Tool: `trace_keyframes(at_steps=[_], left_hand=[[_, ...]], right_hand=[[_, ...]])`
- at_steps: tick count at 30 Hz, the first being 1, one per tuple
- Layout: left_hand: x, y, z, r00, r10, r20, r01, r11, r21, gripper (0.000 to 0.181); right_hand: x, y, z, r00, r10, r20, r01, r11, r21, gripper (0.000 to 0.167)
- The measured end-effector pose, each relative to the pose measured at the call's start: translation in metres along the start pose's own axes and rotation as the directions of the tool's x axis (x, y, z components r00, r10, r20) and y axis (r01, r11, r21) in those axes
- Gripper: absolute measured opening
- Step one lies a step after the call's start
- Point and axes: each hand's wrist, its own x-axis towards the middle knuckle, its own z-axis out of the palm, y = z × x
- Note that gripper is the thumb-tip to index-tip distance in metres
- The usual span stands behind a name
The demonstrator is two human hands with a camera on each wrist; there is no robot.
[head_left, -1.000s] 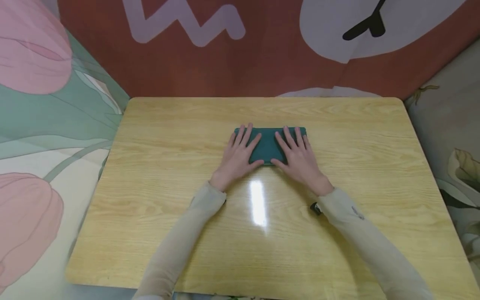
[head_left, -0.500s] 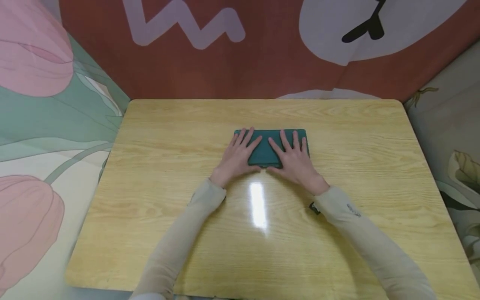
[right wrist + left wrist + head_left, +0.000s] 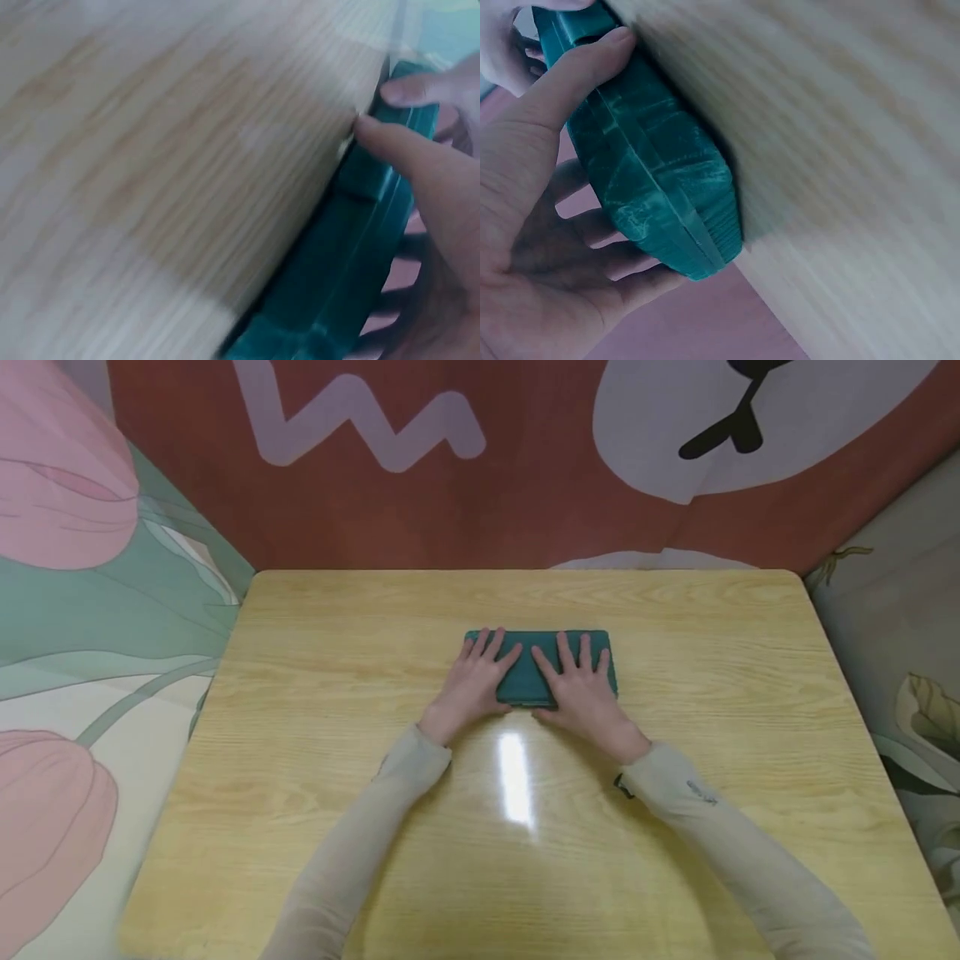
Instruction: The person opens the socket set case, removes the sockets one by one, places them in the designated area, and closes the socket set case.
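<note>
A dark green plastic case (image 3: 528,672) lies flat on the wooden table. On its left part rests my left hand (image 3: 471,681), fingers spread over the top and thumb down at the front side. My right hand (image 3: 588,693) lies likewise on the right part, its fingers spread and straight. In the left wrist view, the thumb touches the front side of the case (image 3: 656,169), which has a seam and a ribbed end. The right wrist view has both thumbs close together on the front side, beside a raised latch-like part (image 3: 364,176).
The wooden table (image 3: 300,777) extends around the case on all sides. A red patterned cloth wall (image 3: 525,502) stands behind its far edge. Flower-patterned hangings (image 3: 60,635) flank the table. A dark band or device (image 3: 623,786) shows at the right cuff.
Both thumbs have slid from the near top edge down onto the front side of the case. The right hand has shifted slightly left. The head view has tilted up a little.
</note>
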Motion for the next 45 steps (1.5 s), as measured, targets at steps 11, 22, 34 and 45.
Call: trace_keyframes(at_steps=[11,22,34,45], left_hand=[[0.001,-0.006,-0.013,0.999,0.019,0.036,-0.016,0.997,-0.070,0.097],[0.010,-0.011,-0.018,0.998,0.022,0.066,-0.013,0.990,-0.140,0.096],[0.009,-0.006,-0.013,0.998,0.009,0.056,-0.003,0.995,-0.102,0.092],[0.006,-0.005,-0.006,1.000,0.005,0.029,-0.003,0.998,-0.061,0.091]], right_hand=[[0.002,-0.025,0.002,0.973,-0.012,-0.231,-0.025,0.987,-0.156,0.091],[0.013,-0.035,0.002,0.978,-0.035,-0.208,-0.074,0.867,-0.493,0.045],[0.012,-0.038,0.006,0.955,-0.008,-0.295,-0.133,0.881,-0.454,0.040],[0.003,-0.028,0.001,0.975,-0.070,-0.211,-0.004,0.943,-0.334,0.074]])
